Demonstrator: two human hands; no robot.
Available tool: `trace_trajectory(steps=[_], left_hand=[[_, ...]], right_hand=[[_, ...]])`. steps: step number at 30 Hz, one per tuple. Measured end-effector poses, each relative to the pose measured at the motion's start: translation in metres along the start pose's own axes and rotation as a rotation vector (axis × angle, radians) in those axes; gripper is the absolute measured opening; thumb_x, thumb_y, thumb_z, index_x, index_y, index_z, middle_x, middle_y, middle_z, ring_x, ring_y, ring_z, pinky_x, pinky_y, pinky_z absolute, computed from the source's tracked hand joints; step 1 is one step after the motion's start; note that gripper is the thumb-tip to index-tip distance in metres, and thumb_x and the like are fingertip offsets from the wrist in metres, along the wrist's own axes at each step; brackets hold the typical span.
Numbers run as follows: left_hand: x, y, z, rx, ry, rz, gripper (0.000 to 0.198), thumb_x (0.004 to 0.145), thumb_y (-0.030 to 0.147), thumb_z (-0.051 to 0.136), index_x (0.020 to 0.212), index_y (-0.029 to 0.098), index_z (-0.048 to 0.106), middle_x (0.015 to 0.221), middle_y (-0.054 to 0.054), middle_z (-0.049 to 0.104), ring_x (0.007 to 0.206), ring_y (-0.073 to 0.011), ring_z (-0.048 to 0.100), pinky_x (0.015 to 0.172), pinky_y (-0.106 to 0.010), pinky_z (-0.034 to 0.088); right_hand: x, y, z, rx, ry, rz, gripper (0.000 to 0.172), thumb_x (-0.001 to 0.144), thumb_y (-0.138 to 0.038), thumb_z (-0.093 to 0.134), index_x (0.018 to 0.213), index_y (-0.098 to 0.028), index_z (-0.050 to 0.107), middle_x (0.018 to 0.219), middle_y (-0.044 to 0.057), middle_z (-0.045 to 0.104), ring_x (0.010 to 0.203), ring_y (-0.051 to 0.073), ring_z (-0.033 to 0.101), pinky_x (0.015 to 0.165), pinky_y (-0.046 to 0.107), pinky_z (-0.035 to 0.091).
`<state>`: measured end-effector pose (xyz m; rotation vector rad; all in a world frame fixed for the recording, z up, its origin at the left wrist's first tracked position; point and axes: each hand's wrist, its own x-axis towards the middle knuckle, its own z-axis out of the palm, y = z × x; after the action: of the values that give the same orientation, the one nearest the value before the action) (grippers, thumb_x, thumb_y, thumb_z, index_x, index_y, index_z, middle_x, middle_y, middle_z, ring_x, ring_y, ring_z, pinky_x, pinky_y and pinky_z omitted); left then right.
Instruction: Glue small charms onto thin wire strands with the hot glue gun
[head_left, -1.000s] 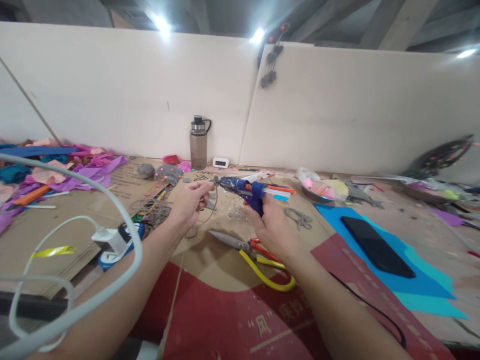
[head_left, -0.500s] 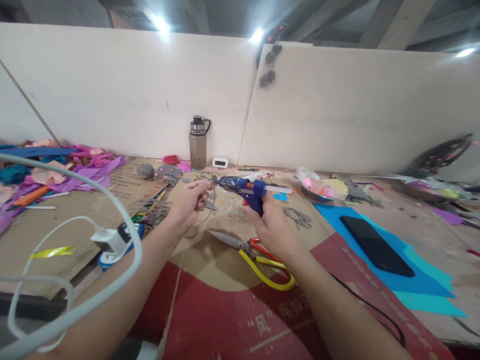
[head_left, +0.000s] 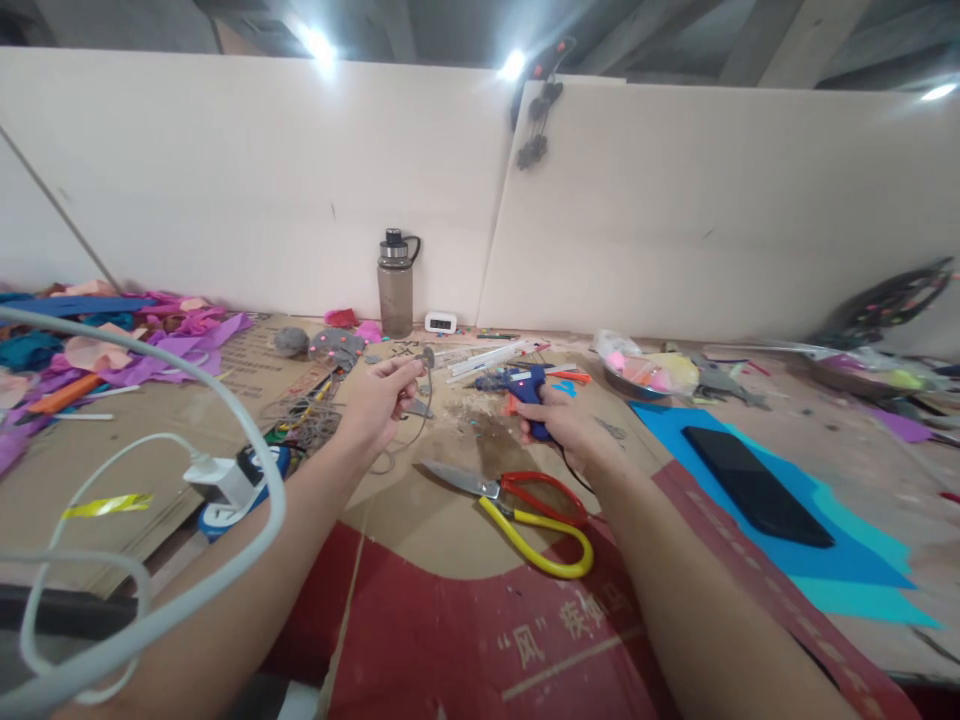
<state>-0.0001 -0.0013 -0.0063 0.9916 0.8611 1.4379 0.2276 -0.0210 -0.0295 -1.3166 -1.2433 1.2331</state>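
My left hand point(head_left: 379, 400) is raised above the cardboard, its fingers pinched on a thin grey wire piece point(head_left: 427, 385) that curls down from the fingertips. My right hand point(head_left: 564, 425) is wrapped round the handle of a blue hot glue gun point(head_left: 517, 384), held low at the tabletop with its nozzle pointing left. Red and yellow scissors point(head_left: 525, 505) lie on the cardboard just in front of both hands.
A water bottle point(head_left: 394, 284) and a small white clock point(head_left: 440, 322) stand by the back wall. Coloured paper scraps point(head_left: 112, 340) pile up at the left. A black phone point(head_left: 756, 484) lies on blue sheet at right. A white charger and cable point(head_left: 221, 480) sit near left.
My right hand has lowered the glue gun away from the wire piece and down to the table. My left hand has stayed almost still with the wire.
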Motion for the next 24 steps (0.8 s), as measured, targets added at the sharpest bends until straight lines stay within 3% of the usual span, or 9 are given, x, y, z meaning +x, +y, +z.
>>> trace_trajectory(steps=[3, 6, 8, 10, 12, 15, 19, 24], left_hand=[[-0.003, -0.002, 0.003, 0.111, 0.032, 0.109, 0.02, 0.063, 0.028, 0.075, 0.073, 0.014, 0.065, 0.056, 0.004, 0.052, 0.045, -0.0038, 0.038, 0.041, -0.017, 0.026], [-0.007, -0.002, 0.005, 0.297, 0.073, 0.232, 0.019, 0.068, 0.031, 0.071, 0.079, 0.016, 0.069, 0.055, 0.004, 0.052, 0.046, -0.0061, 0.039, 0.043, -0.02, 0.028], [-0.012, -0.002, 0.006, 0.453, 0.087, 0.333, 0.018, 0.071, 0.032, 0.069, 0.081, 0.017, 0.072, 0.055, 0.003, 0.054, 0.047, -0.0079, 0.041, 0.046, -0.021, 0.03], [-0.018, 0.0, 0.008, 0.573, 0.084, 0.443, 0.015, 0.072, 0.03, 0.067, 0.08, 0.019, 0.074, 0.061, 0.001, 0.06, 0.052, -0.0092, 0.044, 0.051, -0.022, 0.033], [-0.023, 0.0, 0.011, 0.642, 0.083, 0.533, 0.013, 0.072, 0.028, 0.067, 0.079, 0.021, 0.075, 0.07, -0.001, 0.064, 0.057, -0.0101, 0.048, 0.055, -0.022, 0.036], [-0.027, 0.0, 0.014, 0.658, 0.089, 0.59, 0.01, 0.071, 0.026, 0.068, 0.077, 0.022, 0.075, 0.077, -0.002, 0.066, 0.062, -0.0112, 0.051, 0.06, -0.023, 0.038], [-0.022, -0.004, 0.016, 0.507, 0.058, 0.408, 0.013, 0.07, 0.028, 0.069, 0.078, 0.019, 0.073, 0.073, -0.003, 0.067, 0.064, -0.0126, 0.054, 0.061, -0.024, 0.04], [-0.016, -0.013, 0.017, 0.159, -0.038, 0.136, 0.018, 0.066, 0.031, 0.073, 0.073, 0.015, 0.068, 0.061, 0.0, 0.061, 0.054, -0.0087, 0.05, 0.054, -0.022, 0.038]], right_hand=[[0.006, 0.009, -0.01, -0.4, 0.153, -0.047, 0.017, 0.069, -0.028, 0.064, 0.068, -0.021, 0.048, 0.063, 0.005, 0.058, 0.057, 0.019, 0.055, 0.058, 0.038, 0.049], [0.001, 0.002, -0.009, -0.734, 0.461, -0.346, 0.02, 0.071, -0.028, 0.062, 0.063, -0.02, 0.046, 0.074, 0.013, 0.06, 0.084, 0.029, 0.059, 0.079, 0.051, 0.045], [-0.007, -0.009, 0.004, -0.707, 0.539, -0.511, 0.013, 0.077, -0.03, 0.055, 0.073, -0.019, 0.048, 0.088, 0.015, 0.06, 0.097, 0.03, 0.056, 0.089, 0.053, 0.041], [-0.015, -0.019, 0.027, -0.444, 0.411, -0.559, 0.017, 0.081, -0.034, 0.052, 0.087, -0.019, 0.048, 0.098, 0.013, 0.059, 0.098, 0.024, 0.056, 0.089, 0.046, 0.044], [-0.018, -0.024, 0.052, -0.101, 0.155, -0.542, 0.028, 0.078, -0.037, 0.057, 0.098, -0.021, 0.044, 0.112, 0.011, 0.058, 0.105, 0.02, 0.056, 0.091, 0.04, 0.046], [-0.016, -0.021, 0.08, 0.205, -0.072, -0.437, 0.04, 0.075, -0.035, 0.063, 0.102, -0.024, 0.035, 0.105, 0.005, 0.06, 0.093, 0.015, 0.06, 0.084, 0.034, 0.049], [-0.012, -0.017, 0.084, 0.174, 0.007, -0.431, 0.036, 0.076, -0.032, 0.061, 0.101, -0.025, 0.037, 0.079, -0.005, 0.051, 0.063, 0.009, 0.051, 0.062, 0.025, 0.046], [-0.015, -0.022, 0.075, -0.094, 0.148, -0.553, 0.011, 0.079, -0.03, 0.056, 0.083, -0.02, 0.053, 0.071, -0.004, 0.048, 0.063, 0.01, 0.044, 0.06, 0.023, 0.037]])
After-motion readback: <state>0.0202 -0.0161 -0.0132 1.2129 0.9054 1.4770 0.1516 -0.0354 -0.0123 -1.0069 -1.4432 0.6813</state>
